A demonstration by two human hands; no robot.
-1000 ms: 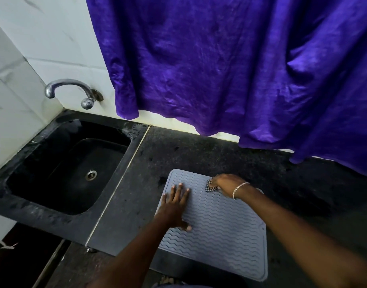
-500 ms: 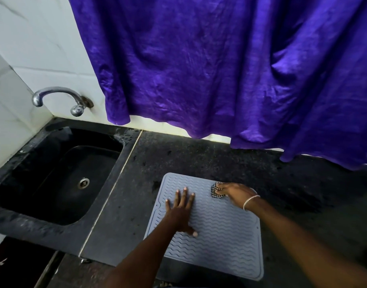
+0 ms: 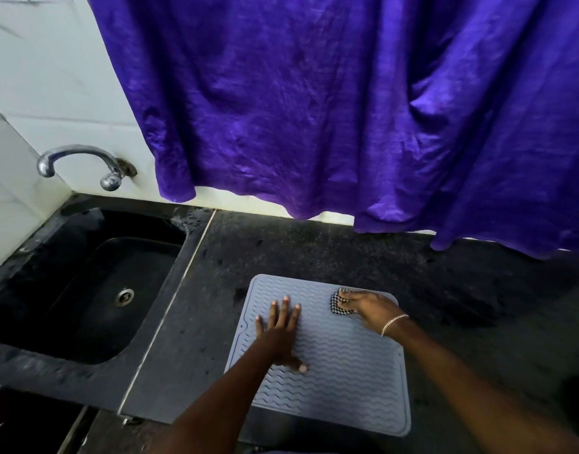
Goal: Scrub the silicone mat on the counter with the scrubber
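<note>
While the left hand (image 3: 280,332) lies flat with fingers spread on the grey, wave-ribbed square silicone mat (image 3: 340,371), apparently to pin it so it cannot slide, the right hand (image 3: 371,308) presses a small black-and-white mesh scrubber (image 3: 339,303) against the mat's far right corner, fingers curled over it in a pinching hold. The mat sits flat on the dark speckled stone surface (image 3: 314,250), near its front edge and just right of the pale seam that divides it from the black sink basin (image 3: 85,290). A thin silver bracelet (image 3: 393,322) circles the right wrist. A curved chrome tap (image 3: 81,158) juts from the white tiled wall (image 3: 52,77) above the sink, and a crumpled purple cloth (image 3: 347,109) hangs down behind the surface. The scrubbing appears to be under way at the far edge, with most of the ribbed area nearer the person seemingly left to cover.
</note>
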